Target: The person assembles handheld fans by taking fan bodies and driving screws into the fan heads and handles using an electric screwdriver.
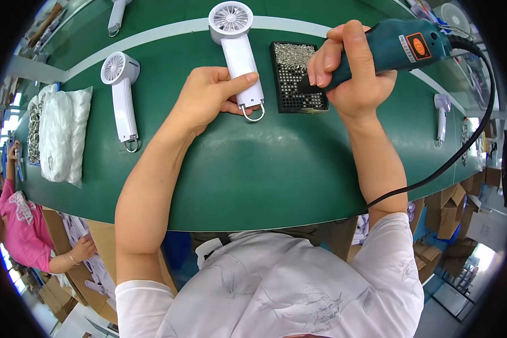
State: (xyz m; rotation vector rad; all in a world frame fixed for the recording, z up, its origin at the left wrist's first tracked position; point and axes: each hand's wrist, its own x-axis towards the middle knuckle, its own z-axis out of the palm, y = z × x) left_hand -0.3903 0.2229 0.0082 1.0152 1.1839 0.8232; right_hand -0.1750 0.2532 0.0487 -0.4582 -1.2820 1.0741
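Note:
A white handheld fan [235, 50] lies on the green work table, its round grille away from me and its metal loop towards me. My left hand [219, 93] is closed round the lower handle, thumb on top. My right hand [352, 73] grips a dark green electric screwdriver [397, 45] with a black cord. The driver's black nose points down at the near part of a black screw tray [303, 107], which is perforated with holes. Small silver screws are heaped at the tray's far end. Whether a screw sits on the tip is too small to tell.
Another white fan [124, 107] lies to the left, beside clear plastic bags [65, 135] and a tray of metal loops [34, 132]. More fans lie at the far left [117, 17] and right [441, 115]. A co-worker in a pink top [25, 228] reaches into a carton.

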